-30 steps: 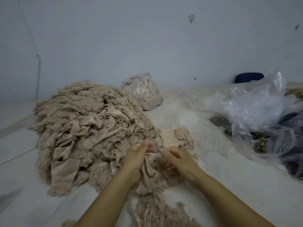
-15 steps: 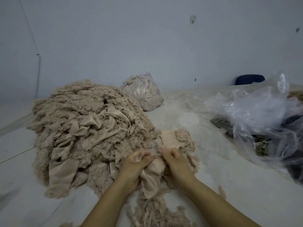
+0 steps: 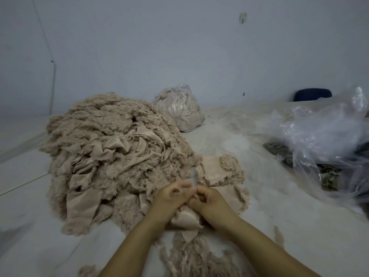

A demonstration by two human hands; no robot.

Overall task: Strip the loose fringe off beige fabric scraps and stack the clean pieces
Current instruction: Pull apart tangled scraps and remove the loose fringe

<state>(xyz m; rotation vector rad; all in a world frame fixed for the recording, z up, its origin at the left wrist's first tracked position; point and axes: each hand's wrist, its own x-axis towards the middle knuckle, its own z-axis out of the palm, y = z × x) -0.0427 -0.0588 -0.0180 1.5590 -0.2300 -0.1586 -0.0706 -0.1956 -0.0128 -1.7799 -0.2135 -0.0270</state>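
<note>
Both hands close together low in the middle: left hand [image 3: 171, 196] and right hand [image 3: 207, 198], fingers curled, pinching the top edge of one beige scrap [image 3: 186, 217], likely to peel fringe from cloth. Scrap smooth, limp, hanging crumpled between the wrists. Big heap [image 3: 111, 156] of untreated scraps just left, shaggy and frayed, within easy reach. Flat clean pieces [image 3: 213, 169] stacked just beyond the hands. Stripped fringe [image 3: 191, 256] dropped on the floor below, stringy and fluffy. Clear plastic bags [image 3: 323, 136] at right, crinkled.
</note>
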